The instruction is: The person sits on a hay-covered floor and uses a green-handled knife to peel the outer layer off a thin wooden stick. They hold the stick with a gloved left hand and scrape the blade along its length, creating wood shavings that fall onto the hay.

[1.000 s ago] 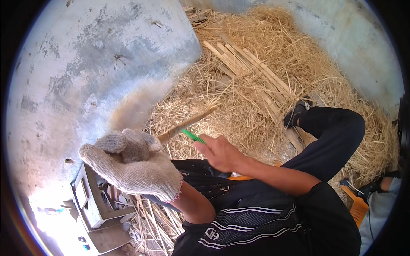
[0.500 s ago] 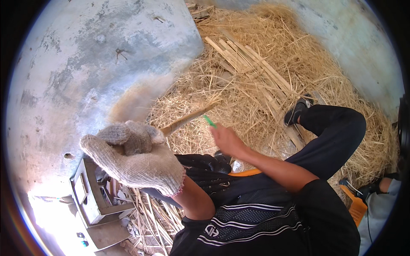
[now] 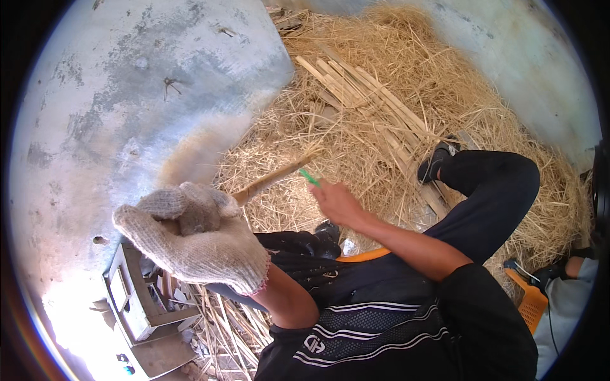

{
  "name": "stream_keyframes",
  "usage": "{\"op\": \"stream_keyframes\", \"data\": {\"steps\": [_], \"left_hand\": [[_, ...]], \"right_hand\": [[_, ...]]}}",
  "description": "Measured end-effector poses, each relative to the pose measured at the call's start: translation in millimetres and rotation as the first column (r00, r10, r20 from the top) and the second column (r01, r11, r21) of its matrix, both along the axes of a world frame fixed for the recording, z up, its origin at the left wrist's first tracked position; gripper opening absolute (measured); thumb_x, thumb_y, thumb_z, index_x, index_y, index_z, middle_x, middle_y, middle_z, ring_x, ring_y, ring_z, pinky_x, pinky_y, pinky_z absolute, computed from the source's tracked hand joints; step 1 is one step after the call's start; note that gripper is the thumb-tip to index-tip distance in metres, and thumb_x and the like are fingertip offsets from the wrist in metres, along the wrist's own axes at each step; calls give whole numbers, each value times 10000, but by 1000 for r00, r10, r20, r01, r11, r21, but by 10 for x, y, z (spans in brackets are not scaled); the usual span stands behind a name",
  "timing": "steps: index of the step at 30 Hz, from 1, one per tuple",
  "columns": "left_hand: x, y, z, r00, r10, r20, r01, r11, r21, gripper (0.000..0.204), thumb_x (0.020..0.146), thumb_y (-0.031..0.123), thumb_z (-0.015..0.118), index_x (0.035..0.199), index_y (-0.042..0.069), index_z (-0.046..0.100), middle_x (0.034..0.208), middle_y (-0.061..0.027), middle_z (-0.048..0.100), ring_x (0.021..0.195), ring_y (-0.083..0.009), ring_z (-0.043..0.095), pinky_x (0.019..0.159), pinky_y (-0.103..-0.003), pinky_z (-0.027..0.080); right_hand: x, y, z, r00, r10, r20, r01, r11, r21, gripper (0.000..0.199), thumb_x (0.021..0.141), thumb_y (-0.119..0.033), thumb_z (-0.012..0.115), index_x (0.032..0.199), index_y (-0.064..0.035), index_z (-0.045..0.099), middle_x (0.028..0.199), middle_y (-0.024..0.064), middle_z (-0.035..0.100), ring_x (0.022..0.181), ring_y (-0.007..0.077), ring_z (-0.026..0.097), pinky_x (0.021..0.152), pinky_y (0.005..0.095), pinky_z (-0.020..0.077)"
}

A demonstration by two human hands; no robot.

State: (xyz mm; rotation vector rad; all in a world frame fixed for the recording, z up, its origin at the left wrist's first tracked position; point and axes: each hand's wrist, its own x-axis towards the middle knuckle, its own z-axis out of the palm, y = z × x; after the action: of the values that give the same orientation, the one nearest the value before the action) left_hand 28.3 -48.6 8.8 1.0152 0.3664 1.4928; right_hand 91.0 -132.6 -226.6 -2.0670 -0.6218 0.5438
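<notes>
My left hand (image 3: 194,232) wears a knitted off-white glove, greyed at the fingers, and is closed round one end of a bamboo strip (image 3: 270,180). The strip slants up and right from the glove to a frayed, shredded tip. My bare right hand (image 3: 338,202) is closed on a small green-handled tool (image 3: 309,177). Its green end lies close by the strip near the frayed tip. I cannot make out a blade, or whether tool and strip touch.
Straw-like shavings (image 3: 356,159) cover the floor, with a bundle of split bamboo strips (image 3: 368,92) on them. An open wooden box (image 3: 143,292) stands lower left beside thin sticks (image 3: 232,324). Another person's leg (image 3: 569,305) and an orange chair (image 3: 532,305) are at right.
The whole view has shifted slightly. Both hands keep nearly the same pose, the gloved one still on the bamboo strip and the bare one on the green-handled tool.
</notes>
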Motion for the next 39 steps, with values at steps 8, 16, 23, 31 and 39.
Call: {"op": "stream_keyframes", "data": {"steps": [8,16,23,31,39], "left_hand": [[-7,37,-20,993,-114,20,112,989,96,447,993,388,499,648,105,526,444,54,312,347,-49,250,287,-232,234],[-46,78,-48,979,-204,-26,205,958,203,476,1030,369,410,636,115,495,439,42,297,329,-69,232,267,-251,252],[-54,108,-28,980,-194,-47,200,955,221,497,1035,385,379,635,99,455,446,5,338,313,-78,240,252,-252,242],[-44,106,-13,969,-248,-22,244,931,270,486,1041,346,370,638,103,491,451,14,349,321,-70,230,264,-252,225],[-23,91,-25,980,-194,-48,200,957,209,488,1040,354,370,632,109,475,456,31,315,330,-67,234,270,-252,215]], "right_hand": [[296,-139,-617,969,-139,203,170,974,-147,462,1021,-385,374,928,32,552,652,274,592,629,429,617,607,526,474],[-115,-20,594,997,47,-55,-38,987,153,466,1025,-362,371,941,45,583,640,280,584,621,430,611,620,515,474],[-87,-35,565,997,37,-69,-26,988,149,423,1030,-333,399,875,32,545,544,192,530,475,384,530,498,454,413],[70,-31,32,996,-77,-40,81,989,125,372,1019,-320,437,907,18,543,508,180,511,427,345,519,462,447,389],[-227,-2,527,982,-31,184,-23,959,284,378,1012,-324,444,888,19,544,509,207,511,467,395,545,494,486,414]]}}
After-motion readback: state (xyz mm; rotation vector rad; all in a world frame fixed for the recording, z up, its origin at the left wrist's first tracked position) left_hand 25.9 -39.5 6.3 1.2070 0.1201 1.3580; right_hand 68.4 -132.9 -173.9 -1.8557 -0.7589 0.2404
